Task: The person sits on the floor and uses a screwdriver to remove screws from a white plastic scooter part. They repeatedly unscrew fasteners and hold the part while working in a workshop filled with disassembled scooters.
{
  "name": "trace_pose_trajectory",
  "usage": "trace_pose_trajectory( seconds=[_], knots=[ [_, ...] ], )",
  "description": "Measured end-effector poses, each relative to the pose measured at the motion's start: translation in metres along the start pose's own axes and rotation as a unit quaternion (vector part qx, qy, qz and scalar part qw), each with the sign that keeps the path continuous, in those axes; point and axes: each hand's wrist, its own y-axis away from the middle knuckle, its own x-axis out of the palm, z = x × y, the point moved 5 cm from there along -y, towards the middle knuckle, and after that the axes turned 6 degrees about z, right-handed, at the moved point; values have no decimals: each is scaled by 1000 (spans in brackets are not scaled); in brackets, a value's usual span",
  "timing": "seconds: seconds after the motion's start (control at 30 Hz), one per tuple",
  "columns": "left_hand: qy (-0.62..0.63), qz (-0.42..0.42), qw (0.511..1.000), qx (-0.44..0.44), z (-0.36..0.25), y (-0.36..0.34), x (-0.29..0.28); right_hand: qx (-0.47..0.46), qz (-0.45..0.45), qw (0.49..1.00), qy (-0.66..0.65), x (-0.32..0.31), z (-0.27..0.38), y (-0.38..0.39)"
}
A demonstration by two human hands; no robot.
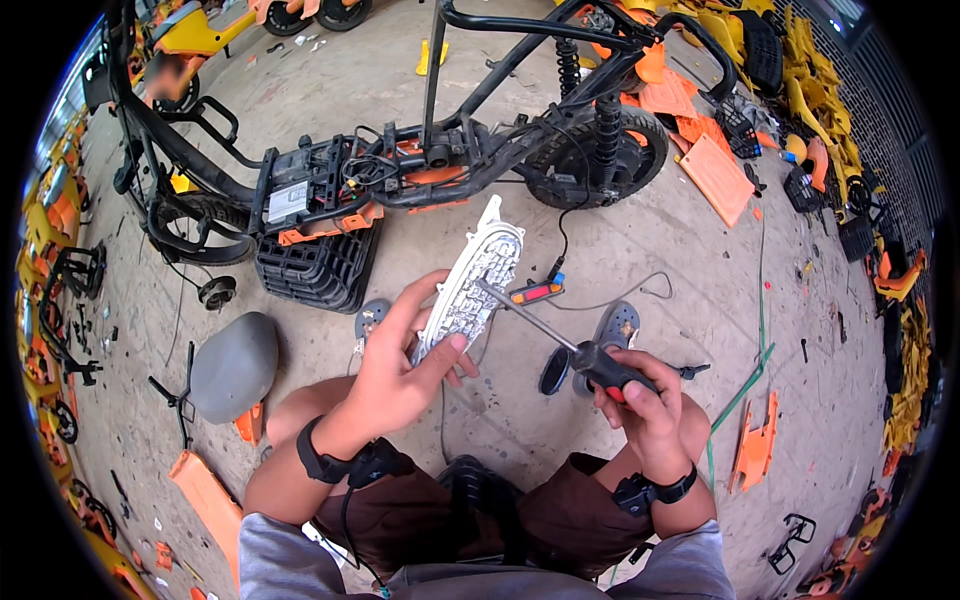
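My left hand [398, 368] holds up a long, round-ended part [468, 285] with a white rim and a bumpy silvery face. Its fingers wrap the left side and the thumb presses the lower end. My right hand [645, 405] is closed on the black and red handle of a screwdriver [548, 327]. The shaft slants up to the left, and its tip is at the part's silvery face; whether it touches cannot be made out. Beyond the hands stands a stripped black scooter frame [480, 165] with wires and orange pieces about its middle.
A small orange and black device [537, 291] on a cable lies past the screwdriver. To the left are a grey seat [234, 367] and a black crate [318, 270]. Orange panels [716, 177] lie at far right, a green strap [742, 390] at right. Yellow and orange body parts line both sides.
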Motion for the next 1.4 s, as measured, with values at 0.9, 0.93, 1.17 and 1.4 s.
trace_pose_trajectory(
  seconds=[0.9,0.93,1.17,1.4],
  knots=[
    [86,25,995,-33,0,-4,-2,-79,-77,994,-18,-9,-4,-1],
    [88,24,995,-38,0,-3,-2,-107,-83,990,22,-9,-1,0],
    [136,48,988,-58,1,-5,2,-281,-111,894,331,-4,14,9],
    [162,66,982,-77,-8,-6,6,-303,-141,854,399,9,20,14]
  ],
)
